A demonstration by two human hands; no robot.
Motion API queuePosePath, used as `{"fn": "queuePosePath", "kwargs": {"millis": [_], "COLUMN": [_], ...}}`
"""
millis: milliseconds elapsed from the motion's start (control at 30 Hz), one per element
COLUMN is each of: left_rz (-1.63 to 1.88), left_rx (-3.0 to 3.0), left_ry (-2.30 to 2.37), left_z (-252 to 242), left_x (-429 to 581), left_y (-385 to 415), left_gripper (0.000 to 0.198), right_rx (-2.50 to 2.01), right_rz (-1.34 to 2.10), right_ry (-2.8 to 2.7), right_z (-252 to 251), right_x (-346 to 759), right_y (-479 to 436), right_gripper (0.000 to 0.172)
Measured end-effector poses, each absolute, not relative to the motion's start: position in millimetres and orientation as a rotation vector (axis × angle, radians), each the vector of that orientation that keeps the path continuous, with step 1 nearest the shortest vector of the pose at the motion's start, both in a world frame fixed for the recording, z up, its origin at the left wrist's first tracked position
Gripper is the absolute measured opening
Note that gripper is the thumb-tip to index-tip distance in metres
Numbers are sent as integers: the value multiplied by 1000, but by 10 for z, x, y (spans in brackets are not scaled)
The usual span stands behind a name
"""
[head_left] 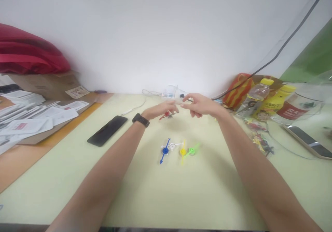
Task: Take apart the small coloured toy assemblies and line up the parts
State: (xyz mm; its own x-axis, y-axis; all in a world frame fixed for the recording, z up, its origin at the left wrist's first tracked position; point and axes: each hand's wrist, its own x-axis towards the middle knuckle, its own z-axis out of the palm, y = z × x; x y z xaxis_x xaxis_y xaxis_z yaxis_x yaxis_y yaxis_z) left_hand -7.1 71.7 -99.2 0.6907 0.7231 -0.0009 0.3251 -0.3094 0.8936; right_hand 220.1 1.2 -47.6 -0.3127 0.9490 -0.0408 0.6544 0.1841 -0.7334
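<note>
My left hand (161, 109), with a black watch (140, 120) on its wrist, is closed on a small red arrow-shaped spinner (164, 115) above the table. Close by on the right, my right hand (201, 104) has its index finger stretched towards the left fingertips, its fingers apart. Something pale and blurred shows between the two hands; I cannot tell what it is. Nearer to me on the table lie similar arrow spinners: a blue one (165, 150), a clear one (172, 147), a yellow one (183, 151) and a green one (192, 151).
A black phone (107, 131) lies left, papers (28, 121) and a cardboard box (46, 85) beyond. Bottles (255, 97), colourful small pieces (260, 140) and another phone (308, 141) stand or lie right. A white cable (137, 107) crosses the back of the table (181, 197).
</note>
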Motion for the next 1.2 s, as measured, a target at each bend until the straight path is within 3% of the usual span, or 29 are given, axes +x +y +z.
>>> {"fn": "queuePosePath", "kwargs": {"millis": [100,333,600,767,900,967,1067,1200], "left_rz": [467,464,377,426,458,479,556,695], "left_rx": [1971,1944,1534,1603,1605,1559,1451,1367], "left_ry": [806,750,529,406,488,575,690,799], "left_z": [-925,-949,-976,-998,-1091,-1165,-1305,-1482], "left_x": [-16,-27,-101,-141,-121,-124,-155,-192], "left_y": [652,628,655,616,653,706,801,895], "left_gripper": [26,43,69,51,37,37,39,41], "right_rx": [-1629,-1495,-1100,-1076,-1165,-1318,-1572,-1574], "right_rz": [921,1058,719,574,515,511,735,1482], "right_ry": [-1916,-1980,-1957,-1860,-1799,-1832,-2037,-2358], "right_z": [-540,-653,-499,-383,-424,-479,-604,-836], "right_x": [2179,2245,2265,2293,2391,2464,2538,2443], "right_y": [68,200,154,62,104,154,214,215], "right_gripper": [57,14,7,8,26,22,12,29]}}
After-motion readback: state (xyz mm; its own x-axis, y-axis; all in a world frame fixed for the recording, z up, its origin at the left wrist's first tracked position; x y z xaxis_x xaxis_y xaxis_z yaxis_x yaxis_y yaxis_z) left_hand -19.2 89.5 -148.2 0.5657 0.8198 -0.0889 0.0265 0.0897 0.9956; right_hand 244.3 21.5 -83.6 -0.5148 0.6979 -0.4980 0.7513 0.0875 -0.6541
